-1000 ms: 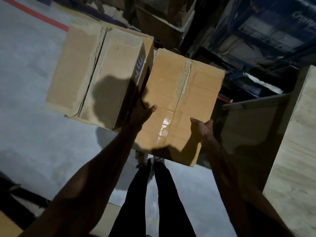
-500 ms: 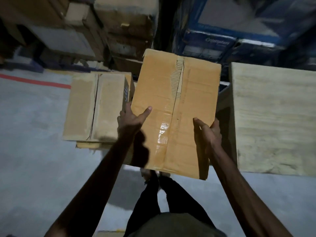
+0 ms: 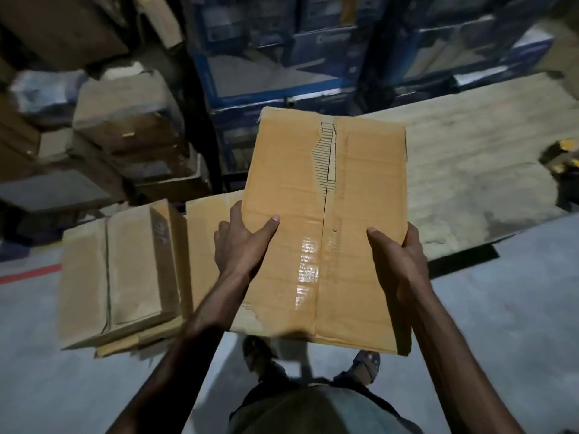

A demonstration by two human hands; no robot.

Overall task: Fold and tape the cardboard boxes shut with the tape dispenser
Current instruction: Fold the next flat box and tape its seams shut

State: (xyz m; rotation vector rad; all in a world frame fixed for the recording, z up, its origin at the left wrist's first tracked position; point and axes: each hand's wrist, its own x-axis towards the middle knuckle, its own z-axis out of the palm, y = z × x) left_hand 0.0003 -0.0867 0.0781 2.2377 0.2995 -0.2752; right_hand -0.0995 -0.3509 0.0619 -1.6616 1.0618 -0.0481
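Head view: a brown corrugated cardboard box [image 3: 360, 183] is held up at the centre of the frame, above the grey concrete floor [image 3: 501, 308] and the person's feet. Its left edge is gripped by the left hand [image 3: 241, 245], thumb laid on the top face and fingers wrapped round the side. Its right edge is gripped the same way by the right hand [image 3: 398, 264]. A glossy strip of clear tape [image 3: 307, 264] is seen along the lower half of the middle seam. Higher up, the paper skin is torn away and the seam [image 3: 327, 170] lies bare.

Compared with a second ago, the grip of both hands is unchanged, but the box is now set against the pale plywood table [image 3: 470, 170] at the right of the frame, which then lay further right, clear of the box. It is judged that the box is being carried to that surface to be set down for taping.

A second closed cardboard box [image 3: 125, 270] is left on flattened cardboard at lower left, with a red floor line [image 3: 28, 274] beyond it. A yellow-and-black object [image 3: 560, 158] is seen at the right edge on the table. Whether it is the tape dispenser cannot be told. Blue cartons [image 3: 313, 48] are stacked on racks along the top.
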